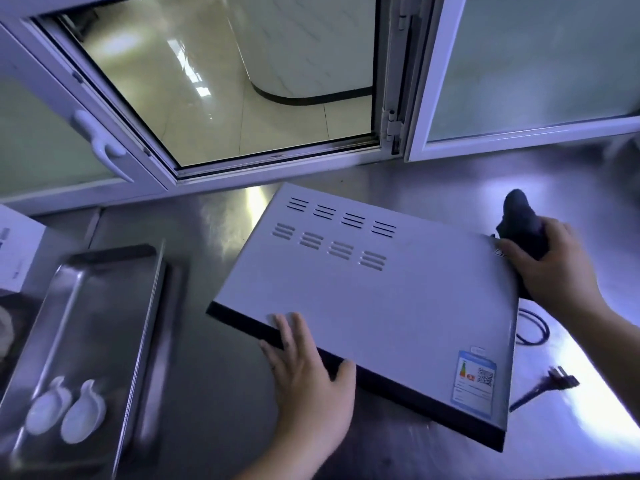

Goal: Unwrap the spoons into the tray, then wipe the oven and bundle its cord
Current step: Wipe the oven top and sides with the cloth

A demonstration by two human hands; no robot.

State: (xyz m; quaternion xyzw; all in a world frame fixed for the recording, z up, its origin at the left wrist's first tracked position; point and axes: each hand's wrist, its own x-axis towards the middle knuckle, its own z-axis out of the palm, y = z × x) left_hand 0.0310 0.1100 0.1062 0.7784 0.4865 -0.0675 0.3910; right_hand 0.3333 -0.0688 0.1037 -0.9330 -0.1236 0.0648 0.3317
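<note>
A white oven (381, 306) with vent slots on top stands on the steel counter, its dark front edge toward me. My left hand (304, 362) grips that front edge, fingers on top and thumb on the front. My right hand (543, 268) holds a dark cloth (519, 220) at the oven's right rear corner. The black cord (535, 327) loops on the counter to the oven's right, and its plug (561, 379) lies nearer me. Two white spoons (65, 410) lie side by side in the steel tray (104, 306) on the left.
An open window (221, 81) with a white frame and handle (100, 147) runs along the back of the steel counter (207, 393). A white box (17, 251) sits at the far left behind the tray.
</note>
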